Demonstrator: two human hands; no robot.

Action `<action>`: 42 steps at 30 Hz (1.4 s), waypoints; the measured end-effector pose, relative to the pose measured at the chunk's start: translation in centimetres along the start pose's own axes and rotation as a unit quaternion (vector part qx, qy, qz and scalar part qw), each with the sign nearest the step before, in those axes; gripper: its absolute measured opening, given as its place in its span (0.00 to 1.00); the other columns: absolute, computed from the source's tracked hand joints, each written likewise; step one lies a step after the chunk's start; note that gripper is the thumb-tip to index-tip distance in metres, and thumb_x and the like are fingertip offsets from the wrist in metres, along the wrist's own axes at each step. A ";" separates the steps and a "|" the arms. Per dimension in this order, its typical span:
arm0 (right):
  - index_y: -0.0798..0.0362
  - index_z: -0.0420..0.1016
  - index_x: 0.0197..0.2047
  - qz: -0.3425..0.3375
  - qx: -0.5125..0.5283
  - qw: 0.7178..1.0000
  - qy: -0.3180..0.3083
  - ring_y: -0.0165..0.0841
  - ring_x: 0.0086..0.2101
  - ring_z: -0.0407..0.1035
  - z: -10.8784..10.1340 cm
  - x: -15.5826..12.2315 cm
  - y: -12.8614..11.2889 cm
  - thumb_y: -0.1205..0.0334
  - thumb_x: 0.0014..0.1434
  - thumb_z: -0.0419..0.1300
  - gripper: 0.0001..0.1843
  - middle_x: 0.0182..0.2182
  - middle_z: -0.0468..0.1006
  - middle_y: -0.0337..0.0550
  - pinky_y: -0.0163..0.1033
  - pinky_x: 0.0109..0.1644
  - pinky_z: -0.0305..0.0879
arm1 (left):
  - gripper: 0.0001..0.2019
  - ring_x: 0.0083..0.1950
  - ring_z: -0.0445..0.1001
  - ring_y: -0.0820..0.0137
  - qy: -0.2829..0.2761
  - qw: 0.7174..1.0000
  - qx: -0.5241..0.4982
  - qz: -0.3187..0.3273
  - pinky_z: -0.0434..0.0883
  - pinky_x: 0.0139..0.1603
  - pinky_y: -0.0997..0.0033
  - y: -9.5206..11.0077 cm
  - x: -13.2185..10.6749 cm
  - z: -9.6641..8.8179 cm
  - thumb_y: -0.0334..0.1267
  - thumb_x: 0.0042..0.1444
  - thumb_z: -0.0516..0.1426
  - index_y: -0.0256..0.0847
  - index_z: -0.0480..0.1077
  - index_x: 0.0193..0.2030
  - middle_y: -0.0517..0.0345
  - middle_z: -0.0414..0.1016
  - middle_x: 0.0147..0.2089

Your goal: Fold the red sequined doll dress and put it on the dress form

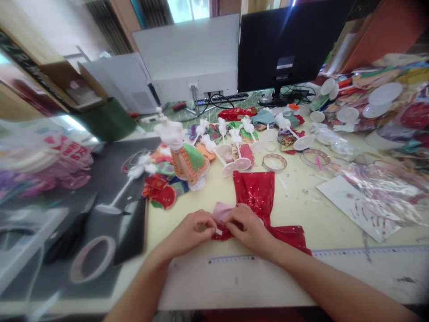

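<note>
A small red garment (253,190) with a pale embroidered motif lies flat in front of me, its lower part spreading to the right. A pale pink piece of cloth (221,211) shows at its left edge. My left hand (196,228) is closed, thumb and forefinger pinched at a small white strip (219,232) beside the red fabric. My right hand (246,226) lies over the garment, its thumb and fingers pinching the red cloth close to the left fingertips. The palm of the right hand hides part of the garment.
A ruler strip (355,252) runs along the table's front. Behind the garment stand several white mini mannequins (236,141), one in a green-orange dress (192,163). Tape rolls (275,162) lie nearby. A phone (131,230) is at left, plastic bags (385,183) at right, monitors (187,53) behind.
</note>
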State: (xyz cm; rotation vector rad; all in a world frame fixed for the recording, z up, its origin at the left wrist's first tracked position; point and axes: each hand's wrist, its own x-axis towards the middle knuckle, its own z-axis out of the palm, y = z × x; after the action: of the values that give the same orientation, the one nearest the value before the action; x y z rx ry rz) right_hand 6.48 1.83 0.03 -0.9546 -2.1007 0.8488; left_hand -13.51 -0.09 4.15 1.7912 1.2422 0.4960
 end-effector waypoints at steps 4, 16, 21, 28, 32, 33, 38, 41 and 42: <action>0.51 0.71 0.28 0.012 0.002 1.000 -0.005 0.31 0.31 0.66 0.0 0.0 0.1 0.73 0.55 0.55 0.09 0.27 0.76 0.38 0.42 0.43 0.59 | 0.07 0.37 0.71 0.71 -0.005 1.000 -0.002 -0.013 0.66 0.41 0.74 -0.1 0.2 0.4 0.30 0.51 0.53 0.39 0.72 0.29 0.58 0.74 0.33; 0.50 0.74 0.33 0.049 0.036 0.998 -0.004 0.33 0.34 0.68 -0.4 -0.1 0.0 0.70 0.55 0.56 0.07 0.30 0.77 0.38 0.41 0.43 0.62 | 0.07 0.33 0.69 0.73 -0.003 1.000 -0.008 -0.025 0.64 0.36 0.76 -1.0 0.4 0.8 0.29 0.50 0.52 0.38 0.71 0.28 0.59 0.71 0.31; 0.52 0.71 0.32 -0.042 0.003 0.997 0.059 0.33 0.35 0.67 -0.7 -0.3 -0.6 0.72 0.53 0.56 0.06 0.30 0.74 0.41 0.49 0.53 0.57 | 0.07 0.34 0.69 0.73 -0.001 1.000 -0.007 -0.025 0.65 0.37 0.76 -1.0 0.5 0.7 0.29 0.49 0.52 0.38 0.71 0.29 0.59 0.72 0.32; 0.53 0.70 0.29 -0.090 -0.024 0.994 0.056 0.34 0.36 0.65 -0.6 -0.3 -1.3 0.71 0.52 0.58 0.05 0.33 0.73 0.43 0.49 0.51 0.58 | 0.07 0.35 0.70 0.72 -0.003 1.000 -0.001 -0.025 0.65 0.38 0.75 -0.4 0.5 0.6 0.31 0.51 0.53 0.38 0.72 0.29 0.58 0.73 0.32; 0.53 0.69 0.28 -0.093 -0.035 0.994 0.042 0.34 0.36 0.64 -0.3 -0.3 -1.1 0.73 0.52 0.57 0.06 0.32 0.72 0.43 0.49 0.50 0.58 | 0.07 0.35 0.70 0.72 -0.004 1.000 0.003 -0.021 0.65 0.39 0.75 -0.2 0.4 0.6 0.32 0.51 0.53 0.38 0.73 0.29 0.58 0.74 0.32; 0.53 0.69 0.27 -0.095 -0.037 0.994 0.039 0.34 0.36 0.64 -0.2 -0.3 -1.1 0.73 0.52 0.57 0.06 0.32 0.72 0.43 0.49 0.50 0.58 | 0.07 0.36 0.71 0.72 -0.005 1.000 0.004 -0.020 0.66 0.40 0.75 -0.2 0.4 0.6 0.32 0.52 0.53 0.38 0.73 0.29 0.58 0.74 0.32; 0.53 0.67 0.25 -0.090 -0.048 0.994 0.035 0.33 0.35 0.64 0.2 -0.2 -0.8 0.74 0.52 0.56 0.08 0.31 0.72 0.42 0.49 0.50 0.58 | 0.07 0.36 0.71 0.71 -0.004 1.000 0.013 -0.021 0.65 0.39 0.75 -0.1 0.5 0.7 0.32 0.51 0.53 0.38 0.73 0.29 0.58 0.74 0.33; 0.53 0.66 0.25 -0.081 -0.055 0.994 0.056 0.33 0.35 0.65 -0.5 -0.2 -1.2 0.74 0.52 0.55 0.08 0.30 0.73 0.41 0.49 0.51 0.58 | 0.09 0.35 0.70 0.71 0.003 0.999 0.025 -0.027 0.65 0.39 0.74 0.0 0.6 0.6 0.33 0.53 0.52 0.38 0.72 0.28 0.58 0.74 0.32; 0.52 0.66 0.26 -0.076 -0.058 0.993 0.069 0.33 0.35 0.65 -1.1 -0.2 -1.5 0.74 0.52 0.55 0.08 0.31 0.73 0.41 0.50 0.52 0.58 | 0.10 0.35 0.70 0.70 0.006 0.999 0.030 -0.028 0.65 0.39 0.73 0.0 0.6 0.6 0.35 0.54 0.51 0.38 0.72 0.28 0.57 0.74 0.32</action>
State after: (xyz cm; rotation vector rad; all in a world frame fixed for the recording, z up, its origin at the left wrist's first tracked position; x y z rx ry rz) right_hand 6.87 1.16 1.78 -0.8725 -2.0898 0.5728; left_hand -12.84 0.23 3.76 1.7996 1.3249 0.4421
